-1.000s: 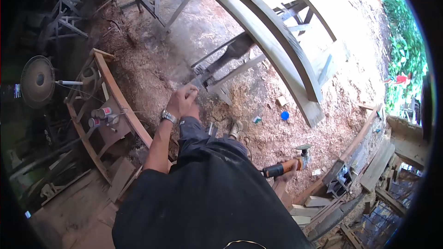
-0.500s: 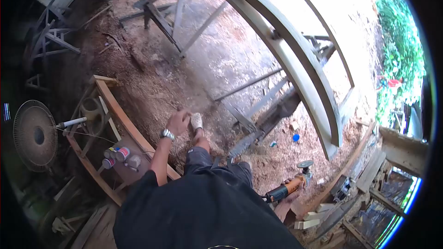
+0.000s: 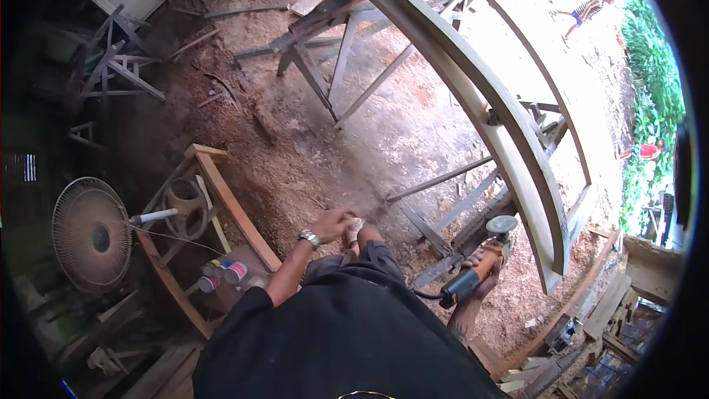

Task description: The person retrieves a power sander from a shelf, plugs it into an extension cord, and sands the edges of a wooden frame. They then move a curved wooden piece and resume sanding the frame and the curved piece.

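Note:
My right hand [image 3: 486, 281] is closed around the body of an orange and black angle grinder [image 3: 463, 285]. The grinder's round disc [image 3: 502, 224] faces up, just left of the lower end of a large curved wooden piece [image 3: 541, 199]. A cord trails from the tool's rear toward my body. My left hand [image 3: 332, 226], with a metal watch [image 3: 309, 238] on its wrist, hangs in the air with its fingers loosely extended and holds nothing. Below it shows my foot in a pale covering [image 3: 354, 230].
The curved piece rests on wooden trestles [image 3: 436, 247]. To the left are a wooden frame [image 3: 235, 207], a standing fan [image 3: 96, 235] and several small cans [image 3: 235, 273]. Shavings cover the ground [image 3: 310, 155]. Two people [image 3: 588, 10] are farther off near green plants.
The grinder has risen with my right hand, closer to the curved piece. My left hand stays free in front of me. The whole view has shifted, and scenery sits farther right and lower.

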`<move>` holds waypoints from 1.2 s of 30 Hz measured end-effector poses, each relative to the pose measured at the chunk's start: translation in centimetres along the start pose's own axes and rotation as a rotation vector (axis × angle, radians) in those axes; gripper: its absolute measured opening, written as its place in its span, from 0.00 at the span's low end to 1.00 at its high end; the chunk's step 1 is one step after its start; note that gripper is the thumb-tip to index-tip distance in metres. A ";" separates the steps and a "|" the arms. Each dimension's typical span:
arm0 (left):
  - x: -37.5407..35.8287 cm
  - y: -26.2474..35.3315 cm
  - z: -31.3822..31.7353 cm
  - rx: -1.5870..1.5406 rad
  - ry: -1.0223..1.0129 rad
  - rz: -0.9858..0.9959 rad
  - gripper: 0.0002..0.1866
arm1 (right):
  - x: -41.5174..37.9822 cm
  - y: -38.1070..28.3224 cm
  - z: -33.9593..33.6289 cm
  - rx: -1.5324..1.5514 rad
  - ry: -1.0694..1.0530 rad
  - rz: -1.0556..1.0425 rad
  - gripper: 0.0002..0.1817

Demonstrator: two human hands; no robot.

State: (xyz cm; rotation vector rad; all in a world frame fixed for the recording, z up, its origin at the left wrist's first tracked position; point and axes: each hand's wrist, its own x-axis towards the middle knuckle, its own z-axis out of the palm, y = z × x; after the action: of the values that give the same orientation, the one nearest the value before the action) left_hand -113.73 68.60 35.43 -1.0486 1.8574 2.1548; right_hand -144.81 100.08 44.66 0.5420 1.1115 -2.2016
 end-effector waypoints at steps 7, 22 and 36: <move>2.6 15.7 4.8 -0.079 -0.722 0.238 0.49 | 3.5 6.9 12.0 -0.075 -0.001 -0.073 0.27; 22.4 29.8 -17.0 0.198 -0.466 0.207 0.50 | 25.8 16.8 40.9 -0.307 -0.062 -0.062 0.18; 49.8 37.0 -63.0 0.488 0.217 0.468 0.33 | 40.6 16.5 56.3 -1.626 0.454 -0.361 0.33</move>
State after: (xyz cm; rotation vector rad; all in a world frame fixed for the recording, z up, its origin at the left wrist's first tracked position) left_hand -143.22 -14.78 37.60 -0.8234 2.7688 1.6553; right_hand -168.24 32.68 42.91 0.0441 2.7942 -0.7186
